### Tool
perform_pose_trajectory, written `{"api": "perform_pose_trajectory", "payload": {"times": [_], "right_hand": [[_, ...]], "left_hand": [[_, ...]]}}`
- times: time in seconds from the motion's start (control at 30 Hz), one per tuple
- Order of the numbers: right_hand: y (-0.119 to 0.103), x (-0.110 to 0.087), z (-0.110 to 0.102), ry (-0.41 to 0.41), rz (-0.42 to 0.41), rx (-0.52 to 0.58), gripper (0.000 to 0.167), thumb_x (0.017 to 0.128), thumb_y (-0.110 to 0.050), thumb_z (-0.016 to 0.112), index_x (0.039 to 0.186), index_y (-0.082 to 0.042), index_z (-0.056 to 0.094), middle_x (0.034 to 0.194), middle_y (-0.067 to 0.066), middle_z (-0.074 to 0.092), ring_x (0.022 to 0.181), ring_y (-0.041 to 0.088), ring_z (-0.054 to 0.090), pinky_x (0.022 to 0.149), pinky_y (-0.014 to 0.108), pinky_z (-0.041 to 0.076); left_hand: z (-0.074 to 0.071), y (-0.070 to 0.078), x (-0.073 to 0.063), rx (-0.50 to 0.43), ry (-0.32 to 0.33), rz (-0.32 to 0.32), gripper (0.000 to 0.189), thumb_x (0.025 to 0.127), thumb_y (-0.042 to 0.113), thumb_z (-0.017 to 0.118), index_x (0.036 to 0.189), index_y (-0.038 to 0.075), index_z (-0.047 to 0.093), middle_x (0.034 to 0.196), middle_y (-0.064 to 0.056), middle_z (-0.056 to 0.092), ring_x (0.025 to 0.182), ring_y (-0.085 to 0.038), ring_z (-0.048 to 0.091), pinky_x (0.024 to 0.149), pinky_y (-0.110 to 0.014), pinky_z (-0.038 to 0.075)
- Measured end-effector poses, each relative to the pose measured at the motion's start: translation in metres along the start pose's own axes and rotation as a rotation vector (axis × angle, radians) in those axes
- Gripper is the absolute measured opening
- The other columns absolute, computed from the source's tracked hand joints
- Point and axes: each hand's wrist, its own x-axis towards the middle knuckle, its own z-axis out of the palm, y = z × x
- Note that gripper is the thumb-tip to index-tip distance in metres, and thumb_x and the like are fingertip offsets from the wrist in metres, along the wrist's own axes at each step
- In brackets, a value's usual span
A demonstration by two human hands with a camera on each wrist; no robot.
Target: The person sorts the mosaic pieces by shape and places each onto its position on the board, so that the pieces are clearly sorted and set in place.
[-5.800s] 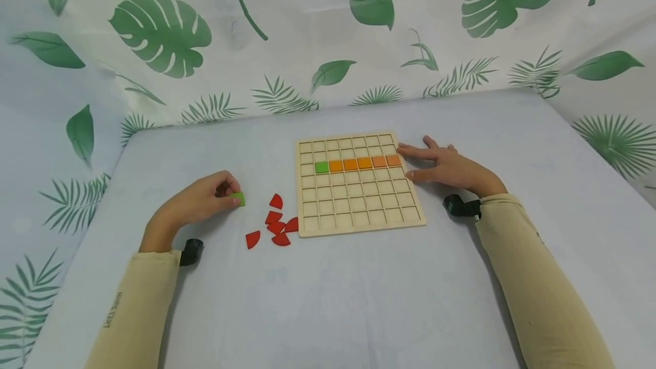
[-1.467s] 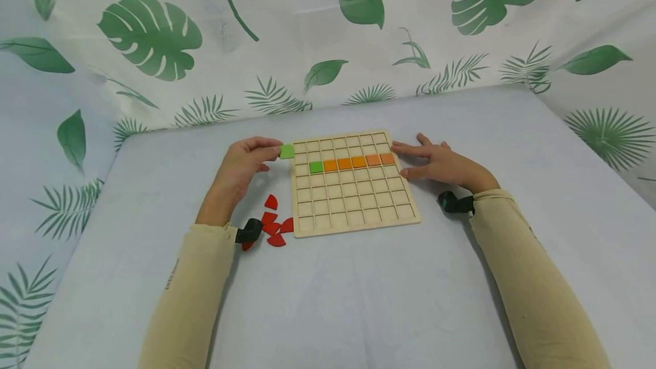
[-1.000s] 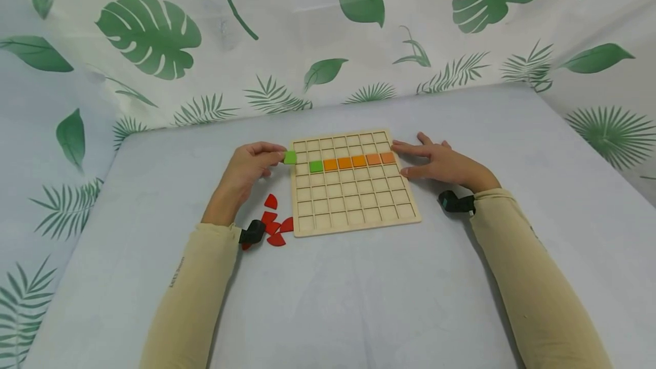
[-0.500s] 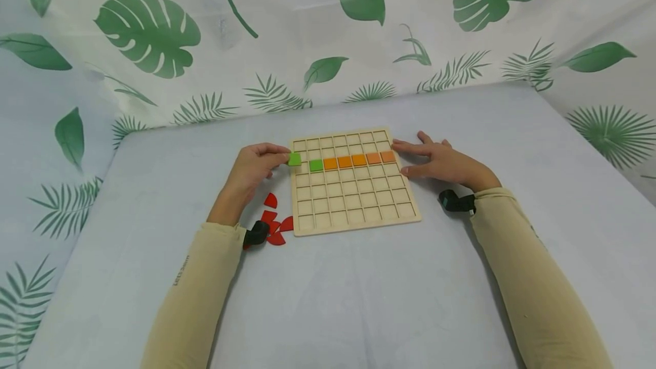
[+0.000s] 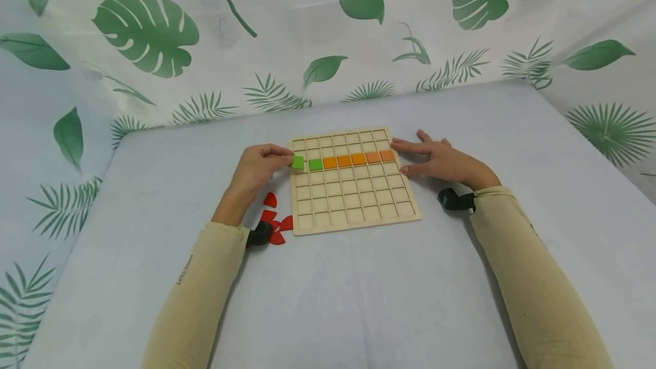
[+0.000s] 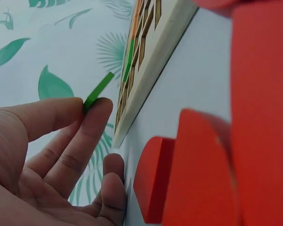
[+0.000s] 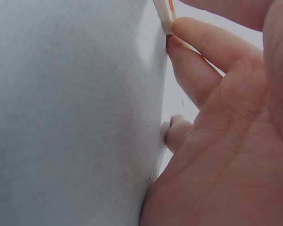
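My left hand (image 5: 262, 169) pinches a green square tile (image 5: 297, 162) between thumb and finger over the left edge of the wooden grid board (image 5: 359, 223). In the left wrist view that tile (image 6: 98, 92) is tilted and apart from the board. Another green tile (image 5: 315, 164) lies in the board's third row, second cell from the left. Right of it come three orange tiles (image 5: 344, 161) and two paler orange ones (image 5: 380, 156). My right hand (image 5: 446, 163) has its fingers extended, fingertips touching the board's right edge; in the right wrist view they meet its corner (image 7: 165, 19).
Several red quarter-circle pieces (image 5: 277, 238) lie left of the board, beneath my left wrist and its black camera (image 5: 260, 234), which partly hides them. A white cloth (image 5: 338, 295) covers the table; a leaf-print curtain (image 5: 287, 16) hangs behind.
My left hand picked up the green tile left of the red pieces and carried it to the board, then shifted slightly right and nearer over the edge. The right hand has stayed in place.
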Motion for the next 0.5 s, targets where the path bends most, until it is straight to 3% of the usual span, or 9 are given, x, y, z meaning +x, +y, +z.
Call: {"api": "perform_pose_trajectory", "payload": {"times": [0.5], "right_hand": [[0.0003,0.0006,0.0001,-0.003,0.001,0.0,0.074,0.104,-0.036,0.072,0.166,-0.014,0.039,0.177,0.013,0.018,0.161,0.043,-0.015,0.118,0.07,-0.019]], "left_hand": [[0.0103,0.0002,-0.0002,0.092,0.055,0.055,0.02,0.103,0.019,0.072,0.115,0.004,0.077,0.107,-0.011,0.075,0.109,-0.023,0.059,0.094,-0.038,0.047]]}}
